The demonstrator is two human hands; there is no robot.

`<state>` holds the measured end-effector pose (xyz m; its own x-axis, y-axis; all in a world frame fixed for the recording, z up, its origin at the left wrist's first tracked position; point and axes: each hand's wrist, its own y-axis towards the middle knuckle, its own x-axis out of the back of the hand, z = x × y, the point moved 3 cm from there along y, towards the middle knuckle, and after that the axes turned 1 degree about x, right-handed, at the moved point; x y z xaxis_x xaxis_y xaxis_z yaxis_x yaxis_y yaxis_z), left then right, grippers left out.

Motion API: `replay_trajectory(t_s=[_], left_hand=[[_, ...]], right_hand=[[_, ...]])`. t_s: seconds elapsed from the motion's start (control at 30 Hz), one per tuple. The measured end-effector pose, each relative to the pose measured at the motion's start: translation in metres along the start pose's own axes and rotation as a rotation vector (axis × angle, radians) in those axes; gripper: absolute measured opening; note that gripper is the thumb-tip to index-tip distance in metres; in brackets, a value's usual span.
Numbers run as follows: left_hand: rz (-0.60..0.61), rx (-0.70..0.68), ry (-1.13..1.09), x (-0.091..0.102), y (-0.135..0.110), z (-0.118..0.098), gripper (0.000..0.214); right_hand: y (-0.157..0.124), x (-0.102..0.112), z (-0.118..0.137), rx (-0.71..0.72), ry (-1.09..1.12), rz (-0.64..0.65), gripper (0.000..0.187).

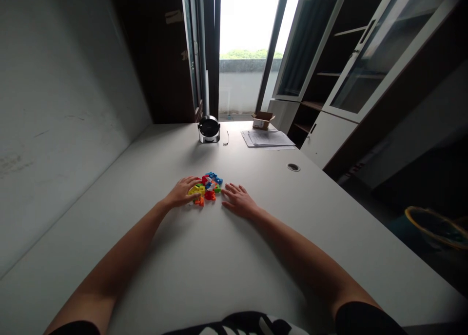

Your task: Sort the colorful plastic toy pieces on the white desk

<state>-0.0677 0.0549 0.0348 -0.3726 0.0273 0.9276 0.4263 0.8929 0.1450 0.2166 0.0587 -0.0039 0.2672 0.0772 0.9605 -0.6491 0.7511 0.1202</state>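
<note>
A small heap of colourful plastic pieces (210,195), in red, blue, yellow, green, orange and white, lies on the white table (204,257) between my two hands. My left hand (181,191) rests against the heap's left side, its fingers apart and curving over the yellow and red pieces. Flat on the table just right of the heap lies my right hand (238,200), fingers spread, with the fingertips close to a green piece. The left fingers hide part of the heap. I cannot make out the exact kind of the pieces.
A round black device on a stand (209,128) is at the table's far side, beside a thin dark cord (226,139). Papers (270,138) and an open cardboard box (262,120) lie at the back right, near a cable hole (293,167). A wall (73,130) borders the left.
</note>
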Motion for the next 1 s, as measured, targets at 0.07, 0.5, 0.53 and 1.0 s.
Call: replay_trajectory(t_s=[0.07, 0.5, 0.53, 1.0], left_hand=[[0.018, 0.028, 0.062, -0.002, -0.021, 0.004, 0.075], [-0.04, 0.132, 0.123, -0.038, 0.003, -0.02, 0.099], [-0.035, 0.148, 0.123, -0.04, 0.009, -0.02, 0.1], [-0.166, 0.09, 0.144, -0.047, 0.041, -0.051, 0.076]], right_hand=[[0.002, 0.001, 0.0, -0.011, 0.023, -0.042, 0.053], [0.057, 0.007, -0.006, -0.169, 0.169, -0.2, 0.049], [0.062, 0.007, -0.005, -0.187, 0.159, -0.182, 0.051], [0.065, 0.0, -0.02, -0.195, 0.228, -0.242, 0.044]])
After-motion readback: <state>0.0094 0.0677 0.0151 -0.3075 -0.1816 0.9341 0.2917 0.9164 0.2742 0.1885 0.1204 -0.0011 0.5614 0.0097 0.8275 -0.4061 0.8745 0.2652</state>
